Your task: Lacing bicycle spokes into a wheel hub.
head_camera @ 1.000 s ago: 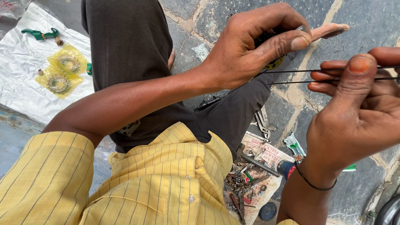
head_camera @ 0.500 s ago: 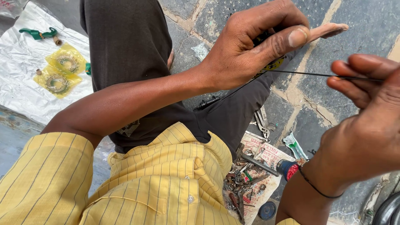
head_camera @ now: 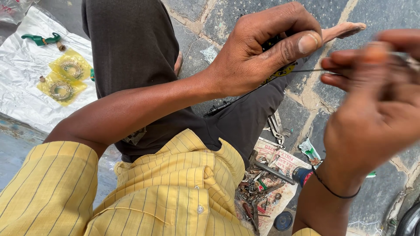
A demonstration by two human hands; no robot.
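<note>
The left hand pinches a thin black cable between thumb and fingers; the blurred right hand, fingers together, grips its far-right end. Below, scattered tools lie on paper, partly hidden by the yellow shirt.

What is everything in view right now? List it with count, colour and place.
thin black cable: one, black, running from the left hand toward the right hand
small black-and-yellow object: one, mostly hidden under the left hand
silver plastic sheet: one, upper left on the ground
yellow packets with metal rings: two, on the sheet
green hooked plastic part: one, top left of the sheet
loose metal tools and parts: many, grey and rusty, on printed paper at bottom centre
grey stone paving: underfoot
left hand: fingers pinching the cable
right hand: blurred, fingers at the cable's end
</note>
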